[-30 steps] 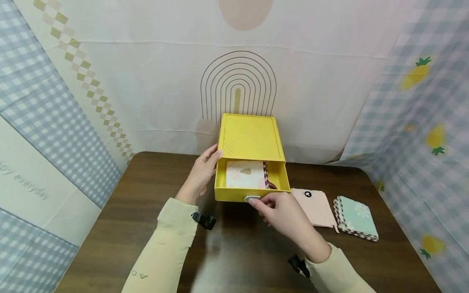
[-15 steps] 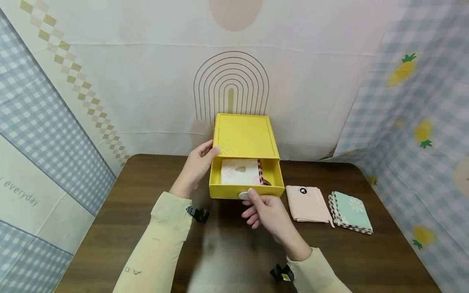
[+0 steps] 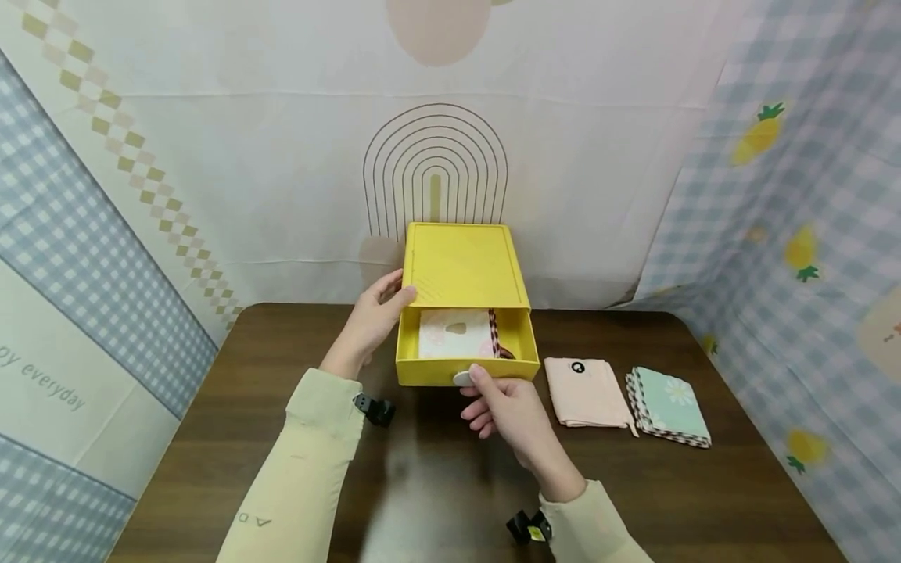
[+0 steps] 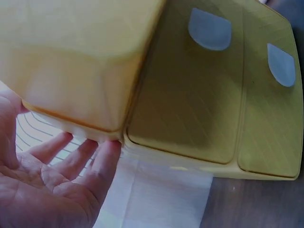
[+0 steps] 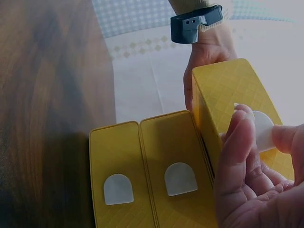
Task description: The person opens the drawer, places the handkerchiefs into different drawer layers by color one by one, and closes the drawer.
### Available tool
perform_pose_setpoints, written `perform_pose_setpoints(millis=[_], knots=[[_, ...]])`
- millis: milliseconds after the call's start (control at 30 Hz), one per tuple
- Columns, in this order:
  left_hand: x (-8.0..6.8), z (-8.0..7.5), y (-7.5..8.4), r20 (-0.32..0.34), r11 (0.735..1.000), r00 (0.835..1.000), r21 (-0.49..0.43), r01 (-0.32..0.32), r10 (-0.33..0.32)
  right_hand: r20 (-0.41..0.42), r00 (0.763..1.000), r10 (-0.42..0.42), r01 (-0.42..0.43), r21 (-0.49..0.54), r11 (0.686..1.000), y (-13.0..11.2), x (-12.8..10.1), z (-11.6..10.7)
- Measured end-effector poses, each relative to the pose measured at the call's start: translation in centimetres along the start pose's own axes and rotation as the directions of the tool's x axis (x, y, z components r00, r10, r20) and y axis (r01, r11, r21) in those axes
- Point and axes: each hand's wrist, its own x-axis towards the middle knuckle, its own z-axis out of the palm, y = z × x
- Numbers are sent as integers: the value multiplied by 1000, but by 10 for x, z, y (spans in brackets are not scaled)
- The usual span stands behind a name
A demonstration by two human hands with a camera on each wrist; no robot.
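A yellow drawer cabinet stands at the back of the table with its top drawer pulled out. A folded white cloth with a checked edge lies inside the drawer, beside a partly hidden dark reddish item. My right hand pinches the drawer's white handle between thumb and fingers. My left hand rests against the cabinet's left side, thumb near the top edge. In the left wrist view its fingers lie fairly straight against the side. Two lower drawers are closed.
To the right of the cabinet, a folded pink cloth lies on the brown table. Farther right is a folded mint cloth with a flower and checked edge. A patterned fabric backdrop rises close behind the cabinet.
The head view has shifted, so the scene sits farther left. My right hand has turned on the handle, its lower fingers now showing below the drawer front. The drawer stays pulled out.
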Motion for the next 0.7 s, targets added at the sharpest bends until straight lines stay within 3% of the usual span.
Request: perform_pose_setpoints(millis=[233,467,700], knots=[[2,-6,-1,33,1000,999,-20,8,-7,-28,1000,5,-5,-19,1000,-4,5,4],[4,-8,2,50,999,998,-42,-25,27,-55,998,9,-10,-12,1000,-8,21,3],[4,-8,0,73,999,997,-36,-12,15,-67,997,39,-39,3,999,-11,39,1]])
